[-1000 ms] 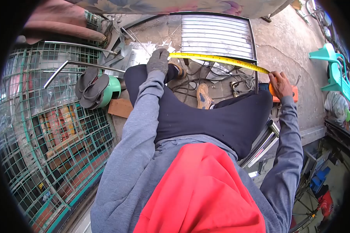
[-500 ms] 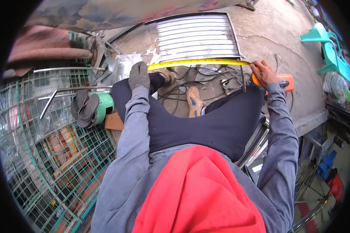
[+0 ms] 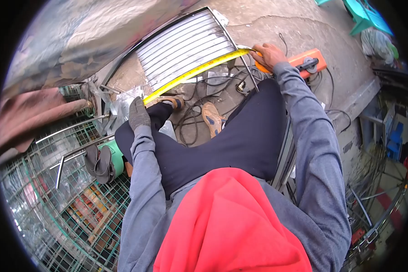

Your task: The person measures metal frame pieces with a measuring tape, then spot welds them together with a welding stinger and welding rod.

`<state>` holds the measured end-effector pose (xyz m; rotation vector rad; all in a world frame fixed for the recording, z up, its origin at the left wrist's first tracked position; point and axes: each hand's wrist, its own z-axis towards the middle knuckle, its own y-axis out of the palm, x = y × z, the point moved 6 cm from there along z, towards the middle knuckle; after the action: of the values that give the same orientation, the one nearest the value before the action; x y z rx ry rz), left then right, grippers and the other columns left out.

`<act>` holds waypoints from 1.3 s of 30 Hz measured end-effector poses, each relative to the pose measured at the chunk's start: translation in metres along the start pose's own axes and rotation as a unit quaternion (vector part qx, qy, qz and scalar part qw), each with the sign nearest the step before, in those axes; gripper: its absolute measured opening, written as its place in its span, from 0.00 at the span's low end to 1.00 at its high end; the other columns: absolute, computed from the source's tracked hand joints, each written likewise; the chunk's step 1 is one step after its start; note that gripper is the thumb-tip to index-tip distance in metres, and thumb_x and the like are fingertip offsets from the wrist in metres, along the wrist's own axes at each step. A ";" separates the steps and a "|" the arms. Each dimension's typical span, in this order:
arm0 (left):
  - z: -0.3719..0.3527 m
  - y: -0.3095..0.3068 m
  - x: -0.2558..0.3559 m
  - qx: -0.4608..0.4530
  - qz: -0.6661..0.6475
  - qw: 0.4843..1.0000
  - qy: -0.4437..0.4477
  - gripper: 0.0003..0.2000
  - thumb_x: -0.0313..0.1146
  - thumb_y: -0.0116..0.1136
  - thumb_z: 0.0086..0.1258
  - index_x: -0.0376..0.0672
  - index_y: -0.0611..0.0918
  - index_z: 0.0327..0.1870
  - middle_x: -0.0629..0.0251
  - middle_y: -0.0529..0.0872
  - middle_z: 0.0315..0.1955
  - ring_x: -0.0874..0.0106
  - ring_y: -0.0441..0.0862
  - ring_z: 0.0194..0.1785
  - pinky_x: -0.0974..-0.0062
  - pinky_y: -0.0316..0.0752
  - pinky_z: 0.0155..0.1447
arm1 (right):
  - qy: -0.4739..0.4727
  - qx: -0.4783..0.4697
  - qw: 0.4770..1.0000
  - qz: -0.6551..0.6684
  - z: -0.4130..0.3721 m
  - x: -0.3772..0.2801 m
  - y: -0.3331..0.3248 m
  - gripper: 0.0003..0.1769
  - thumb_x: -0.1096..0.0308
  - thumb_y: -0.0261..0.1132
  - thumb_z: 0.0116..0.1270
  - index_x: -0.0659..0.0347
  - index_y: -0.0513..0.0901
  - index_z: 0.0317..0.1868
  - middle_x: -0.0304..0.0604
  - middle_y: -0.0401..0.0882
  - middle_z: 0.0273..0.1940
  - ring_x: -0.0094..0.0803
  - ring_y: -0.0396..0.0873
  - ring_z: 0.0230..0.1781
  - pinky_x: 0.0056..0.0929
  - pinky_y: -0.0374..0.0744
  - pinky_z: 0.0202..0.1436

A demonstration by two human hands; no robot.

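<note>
A yellow tape measure (image 3: 197, 71) is drawn out across the near edge of a slatted metal panel (image 3: 181, 50) with a dark frame. My left hand (image 3: 139, 113), in a grey glove, is closed on the blade's left end. Bare, my right hand (image 3: 269, 55) grips the orange case (image 3: 261, 67) at the other end, close to the panel's right-hand frame bar (image 3: 248, 72). The blade slopes up to the right. Fingers partly cover both ends of the tape.
An orange tool (image 3: 309, 63) with a cord lies right of my right hand. Black cables (image 3: 190, 122) coil around my shoes. Green wire mesh (image 3: 77, 195) with sandals (image 3: 99, 164) on a green object is at left. A turquoise plastic chair (image 3: 362, 16) stands far right.
The view has turned, so the panel appears tilted. The tape has gone from nearly level to sloping, and both hands, still holding it, have shifted left in view, the right one upward.
</note>
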<state>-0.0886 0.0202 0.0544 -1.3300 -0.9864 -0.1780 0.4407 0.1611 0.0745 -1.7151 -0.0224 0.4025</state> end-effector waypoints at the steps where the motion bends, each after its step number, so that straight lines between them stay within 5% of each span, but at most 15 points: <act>1: 0.002 0.002 -0.004 -0.008 0.002 1.000 0.004 0.19 0.43 0.53 0.81 0.38 0.83 0.61 0.52 0.88 0.54 0.61 0.85 0.54 0.67 0.78 0.61 | -0.001 -0.001 1.000 0.003 0.001 -0.001 0.001 0.20 0.43 0.55 0.78 0.46 0.83 0.55 0.54 0.84 0.44 0.52 0.84 0.50 0.47 0.81 0.54; 4: 0.005 0.008 -0.012 -0.024 -0.124 0.991 -0.047 0.21 0.41 0.53 0.81 0.35 0.79 0.66 0.55 0.85 0.54 0.70 0.83 0.49 0.74 0.80 0.52 | 0.014 0.004 1.000 0.010 0.002 -0.004 0.002 0.20 0.43 0.54 0.79 0.45 0.83 0.56 0.55 0.84 0.44 0.52 0.84 0.51 0.48 0.81 0.55; 7: -0.006 0.003 0.021 -0.026 -0.097 0.995 -0.023 0.20 0.39 0.54 0.81 0.35 0.80 0.65 0.57 0.84 0.55 0.71 0.82 0.49 0.75 0.80 0.51 | 0.026 0.010 0.999 0.021 0.005 -0.003 0.005 0.20 0.43 0.54 0.79 0.44 0.83 0.56 0.54 0.84 0.44 0.53 0.84 0.51 0.48 0.81 0.55; 14: 0.007 0.006 -0.014 -0.032 -0.167 0.984 -0.048 0.25 0.38 0.55 0.78 0.43 0.72 0.74 0.61 0.83 0.58 0.67 0.82 0.56 0.73 0.83 0.49 | 0.053 0.030 0.997 0.040 0.006 0.002 0.009 0.21 0.42 0.54 0.78 0.43 0.83 0.56 0.53 0.84 0.46 0.52 0.84 0.52 0.51 0.82 0.54; 17: -0.001 0.009 -0.008 -0.070 -0.159 0.977 -0.126 0.26 0.40 0.55 0.78 0.45 0.71 0.75 0.61 0.81 0.60 0.67 0.82 0.54 0.76 0.81 0.44 | 0.084 0.015 0.994 0.062 0.000 0.014 0.016 0.21 0.42 0.55 0.78 0.43 0.83 0.57 0.52 0.83 0.47 0.53 0.84 0.52 0.50 0.82 0.54; 20: -0.007 0.008 0.002 -0.059 -0.202 0.964 -0.162 0.24 0.36 0.57 0.77 0.45 0.72 0.73 0.59 0.80 0.59 0.68 0.80 0.53 0.71 0.79 0.51 | 0.019 0.027 0.998 0.055 -0.007 0.015 0.011 0.20 0.43 0.54 0.79 0.43 0.82 0.58 0.51 0.82 0.46 0.53 0.83 0.51 0.48 0.81 0.55; 22: -0.004 0.005 -0.001 0.016 -0.284 0.929 -0.239 0.26 0.38 0.57 0.77 0.50 0.69 0.75 0.56 0.79 0.62 0.60 0.80 0.56 0.62 0.80 0.53 | -0.017 0.036 0.989 0.146 -0.008 0.018 0.012 0.18 0.49 0.57 0.79 0.51 0.83 0.53 0.51 0.82 0.45 0.52 0.82 0.49 0.44 0.80 0.52; 24: 0.003 -0.001 -0.025 0.028 -0.382 0.893 -0.238 0.27 0.45 0.52 0.80 0.54 0.63 0.77 0.52 0.74 0.68 0.51 0.78 0.63 0.51 0.80 0.57 | -0.073 0.058 0.976 0.198 -0.005 0.024 0.016 0.15 0.53 0.58 0.80 0.54 0.83 0.53 0.51 0.82 0.46 0.51 0.82 0.48 0.42 0.79 0.51; 27: -0.004 -0.012 -0.009 0.049 -0.410 0.872 -0.262 0.30 0.50 0.46 0.82 0.54 0.58 0.80 0.49 0.68 0.75 0.46 0.75 0.68 0.49 0.78 0.63 | -0.095 -0.011 0.979 0.180 -0.007 0.017 0.009 0.15 0.56 0.57 0.81 0.56 0.82 0.53 0.49 0.81 0.45 0.48 0.82 0.46 0.41 0.79 0.51; 32: -0.017 -0.016 -0.006 0.053 -0.445 0.859 -0.249 0.30 0.49 0.52 0.80 0.53 0.62 0.79 0.54 0.73 0.72 0.52 0.77 0.66 0.50 0.76 0.65 | -0.151 -0.068 0.975 0.148 -0.012 0.003 -0.004 0.13 0.58 0.56 0.81 0.58 0.79 0.48 0.51 0.77 0.39 0.51 0.79 0.42 0.44 0.77 0.47; 39: -0.021 0.002 -0.013 -0.013 -0.371 0.889 -0.268 0.24 0.46 0.57 0.79 0.50 0.72 0.73 0.62 0.82 0.58 0.61 0.82 0.55 0.64 0.81 0.55 | -0.138 -0.073 0.981 0.119 -0.006 -0.002 -0.010 0.14 0.57 0.55 0.81 0.58 0.79 0.48 0.50 0.76 0.39 0.50 0.79 0.42 0.44 0.76 0.48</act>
<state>-0.0849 -0.0027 0.0457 -0.9730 -1.9542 -0.4142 0.4428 0.1570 0.0848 -1.8011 -0.0505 0.8328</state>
